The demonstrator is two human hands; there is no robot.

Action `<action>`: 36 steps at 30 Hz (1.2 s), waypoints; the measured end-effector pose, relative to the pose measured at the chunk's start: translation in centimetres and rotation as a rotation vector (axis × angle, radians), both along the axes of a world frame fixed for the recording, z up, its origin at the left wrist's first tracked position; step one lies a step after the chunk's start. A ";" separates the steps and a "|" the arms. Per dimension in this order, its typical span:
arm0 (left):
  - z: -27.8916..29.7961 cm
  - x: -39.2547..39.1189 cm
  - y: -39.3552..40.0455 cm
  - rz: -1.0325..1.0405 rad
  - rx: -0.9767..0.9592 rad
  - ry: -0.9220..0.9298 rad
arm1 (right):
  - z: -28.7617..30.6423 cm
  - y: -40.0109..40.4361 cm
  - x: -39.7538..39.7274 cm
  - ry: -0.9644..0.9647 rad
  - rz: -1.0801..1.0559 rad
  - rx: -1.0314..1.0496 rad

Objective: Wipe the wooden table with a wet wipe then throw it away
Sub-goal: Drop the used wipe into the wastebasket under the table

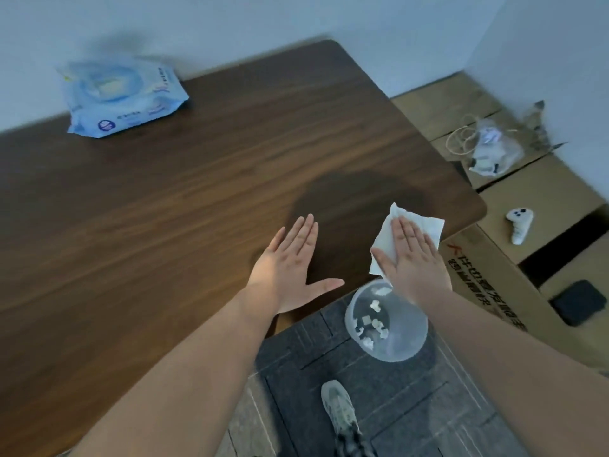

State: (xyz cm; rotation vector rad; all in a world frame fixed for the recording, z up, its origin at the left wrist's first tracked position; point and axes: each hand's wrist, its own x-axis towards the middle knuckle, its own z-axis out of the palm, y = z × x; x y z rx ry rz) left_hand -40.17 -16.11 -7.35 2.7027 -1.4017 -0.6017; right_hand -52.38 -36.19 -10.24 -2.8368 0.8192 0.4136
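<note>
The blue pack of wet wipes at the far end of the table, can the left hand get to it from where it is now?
Probably yes, with a long stretch. The left hand lies flat and empty on the brown wooden table, and nothing stands between it and the blue pack of wet wipes by the wall.

Printed markings are seen on two items only. On the blue wet wipe pack (123, 97), upper left of the frame, a round dark badge and lines of small print are noted, all too blurred to be read. On the cardboard box (487, 278), right of the frame, black characters and a red mark are noted, seen upside down and not legible
</note>
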 end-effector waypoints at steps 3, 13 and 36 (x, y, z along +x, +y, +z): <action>-0.5 -0.3 -5.1 -0.048 -0.022 -0.005 | 0.0 -4.2 -1.1 -0.048 -0.044 0.049; -1.3 -2.2 -19.2 -0.232 -0.097 -0.036 | -1.3 -10.3 -6.8 -0.588 -0.110 -0.003; -4.4 -2.8 -23.9 -0.293 -0.146 -0.134 | -20.6 -7.5 -10.3 0.136 -0.563 0.322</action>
